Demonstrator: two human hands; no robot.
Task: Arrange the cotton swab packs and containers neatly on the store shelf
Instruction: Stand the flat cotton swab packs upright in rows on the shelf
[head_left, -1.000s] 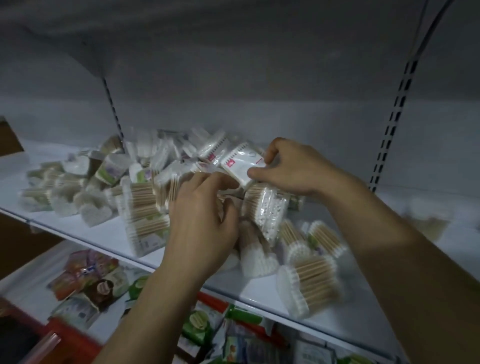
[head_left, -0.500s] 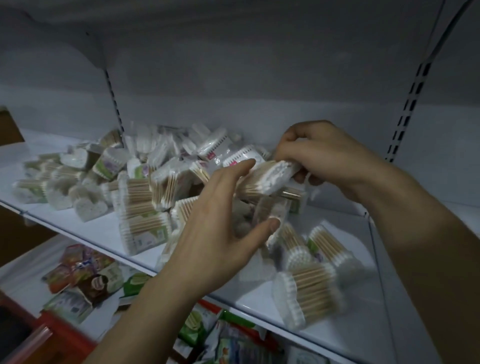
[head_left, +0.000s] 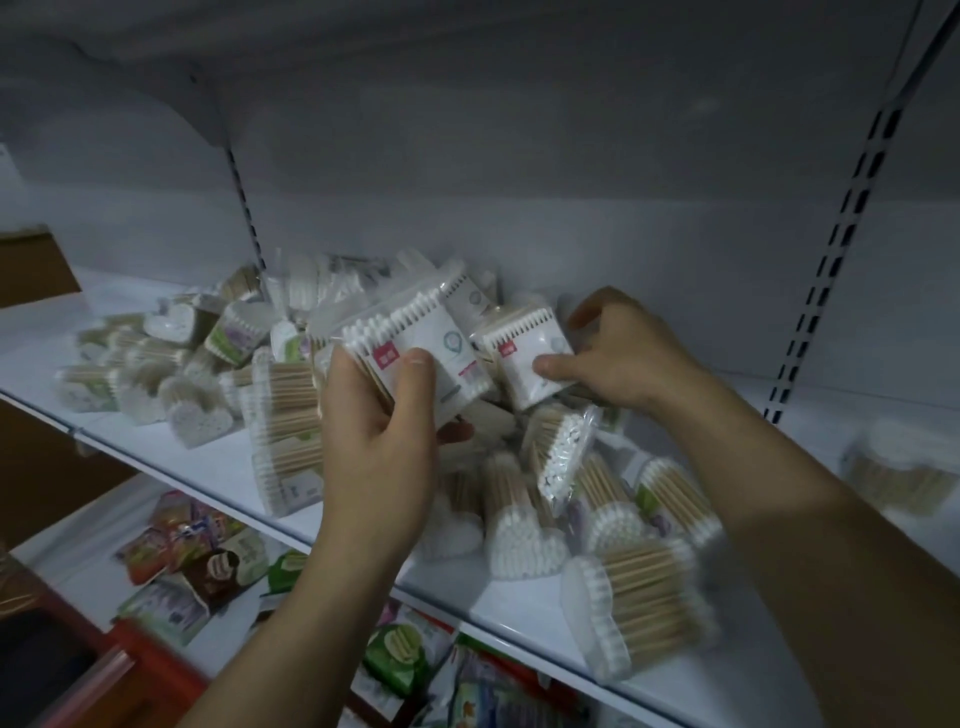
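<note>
A loose heap of cotton swab packs (head_left: 291, 415) and heart-shaped swab containers (head_left: 524, 540) covers the white shelf (head_left: 218, 467). My left hand (head_left: 379, 441) grips a flat white swab pack with a pink label (head_left: 415, 353), thumb across its front, lifted above the heap. My right hand (head_left: 618, 353) holds a second flat white pack with a pink label (head_left: 530, 358) just to the right of the first, thumb on its face and fingers curled behind. The two packs nearly touch edge to edge.
A slotted upright (head_left: 831, 234) runs up the back wall at right, another upright (head_left: 244, 202) at left. A lone swab container (head_left: 898, 473) lies at the far right. Snack packets (head_left: 197, 551) fill the lower shelf. Bare shelf shows at right of the heap.
Both hands have come up out of the heap, each now with a flat pink-labelled pack. The wooden-stick pack that my right hand gripped half a second ago is no longer in it.
</note>
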